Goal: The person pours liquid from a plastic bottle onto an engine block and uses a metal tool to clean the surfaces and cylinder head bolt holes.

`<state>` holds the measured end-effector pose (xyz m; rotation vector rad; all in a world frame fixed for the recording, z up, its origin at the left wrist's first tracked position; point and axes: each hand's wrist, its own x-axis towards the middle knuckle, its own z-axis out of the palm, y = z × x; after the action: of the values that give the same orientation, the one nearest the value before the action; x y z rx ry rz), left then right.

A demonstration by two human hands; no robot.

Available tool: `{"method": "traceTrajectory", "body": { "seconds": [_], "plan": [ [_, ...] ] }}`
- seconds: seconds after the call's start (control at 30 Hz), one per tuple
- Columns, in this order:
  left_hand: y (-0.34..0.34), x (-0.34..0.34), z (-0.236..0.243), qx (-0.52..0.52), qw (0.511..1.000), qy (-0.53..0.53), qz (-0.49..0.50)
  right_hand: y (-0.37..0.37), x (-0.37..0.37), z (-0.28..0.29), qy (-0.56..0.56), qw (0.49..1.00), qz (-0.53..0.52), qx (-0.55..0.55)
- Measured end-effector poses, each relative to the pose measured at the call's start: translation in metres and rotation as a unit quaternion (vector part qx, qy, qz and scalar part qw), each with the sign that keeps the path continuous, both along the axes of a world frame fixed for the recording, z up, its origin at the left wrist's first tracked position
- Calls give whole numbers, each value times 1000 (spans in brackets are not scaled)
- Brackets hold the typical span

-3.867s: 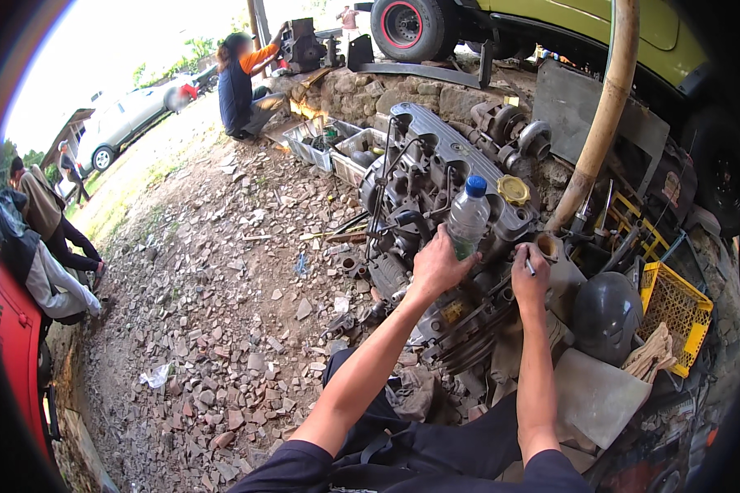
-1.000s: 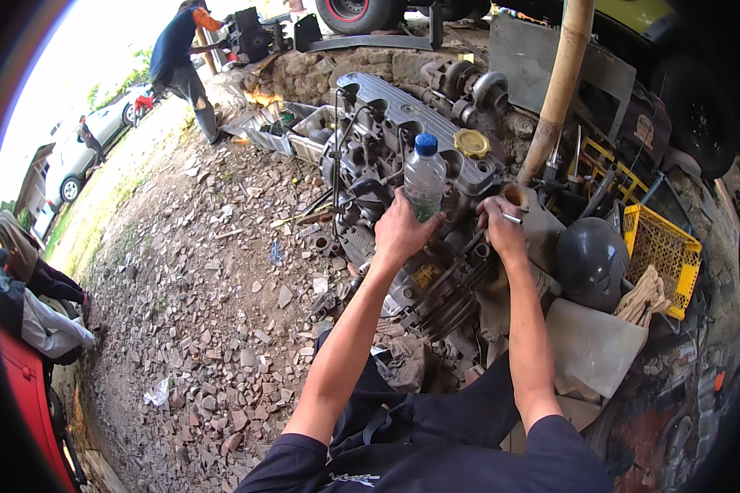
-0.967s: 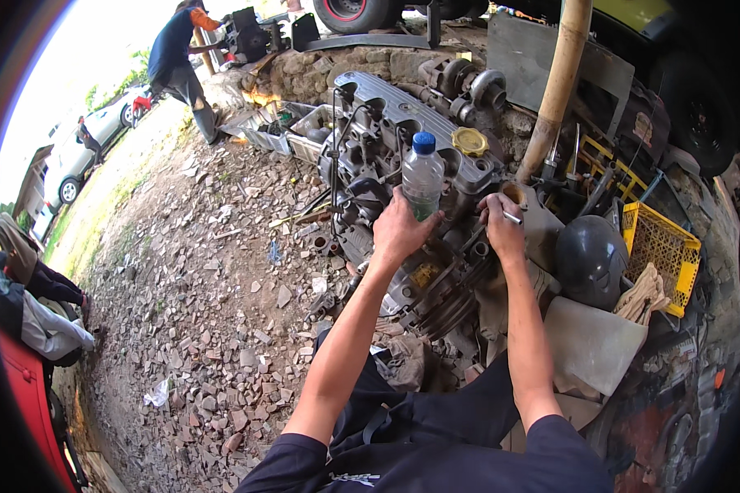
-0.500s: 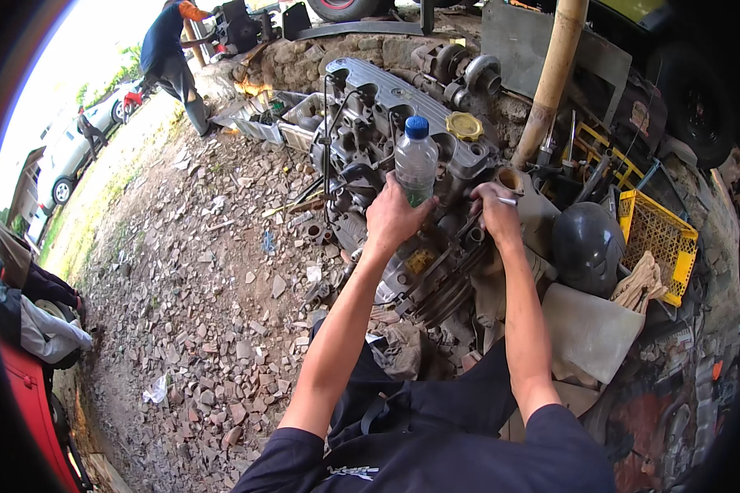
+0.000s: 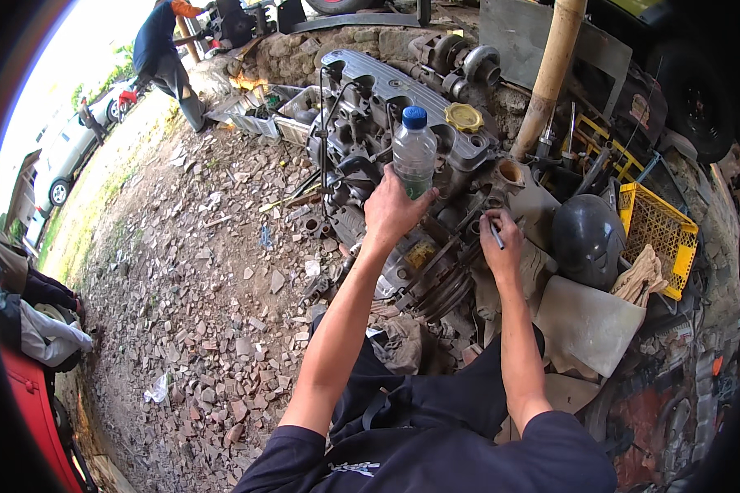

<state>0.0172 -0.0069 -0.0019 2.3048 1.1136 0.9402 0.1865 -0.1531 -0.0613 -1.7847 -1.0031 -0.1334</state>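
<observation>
My left hand (image 5: 395, 207) is wrapped round the lower part of a clear plastic bottle (image 5: 414, 152) with a blue cap. The bottle stands nearly upright above the engine and has some clear liquid low inside. A thin whitish stick (image 5: 497, 236), too small to name surely, sits between the fingers of my right hand (image 5: 503, 238). That hand is closed, and its fingertips are close to the metal parts at the engine's near right side. The dirty engine (image 5: 419, 259) carries a grey cover (image 5: 370, 72) with a yellow cap (image 5: 464, 117).
A bamboo pole (image 5: 552, 74) rises behind the engine. To the right are a black helmet (image 5: 588, 241), a yellow crate (image 5: 658, 238) and a flat beige sheet (image 5: 590, 327). Stony ground (image 5: 197, 312) spreads left. Farther off, another person (image 5: 166, 53) stands near metal parts.
My right hand has come down towards me, and the stick in it has turned from nearly level to steep. My left hand still grips the bottle, almost in the same place.
</observation>
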Motion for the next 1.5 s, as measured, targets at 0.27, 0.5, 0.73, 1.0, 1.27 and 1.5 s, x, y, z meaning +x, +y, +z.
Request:
{"method": "traceTrajectory", "body": {
  "seconds": [0.27, 0.5, 0.73, 1.0, 1.27, 1.5],
  "plan": [
    [4, 3, -3, -7, 1000, -6, -8, -10, -10, 5, 58, 996, 73, 5],
    [2, 4, 1, -16, 1000, 1, -7, 19, 6, -7, -101, 994, 21, 25],
    [5, 1, -5, 1, 1000, -4, 2, 23, 2, 12, -19, 998, 56, -4],
    [4, -4, -2, -12, 1000, 3, -5, 33, 19, 17, -96, 995, 10, -12],
    [2, 1, -1, -12, 1000, 8, -2, 44, 20, 29, -75, 978, 56, -188],
    [0, 1, 5, -30, 999, 23, -4, 44, 42, 20, -81, 980, 119, -138]
  ]
}}
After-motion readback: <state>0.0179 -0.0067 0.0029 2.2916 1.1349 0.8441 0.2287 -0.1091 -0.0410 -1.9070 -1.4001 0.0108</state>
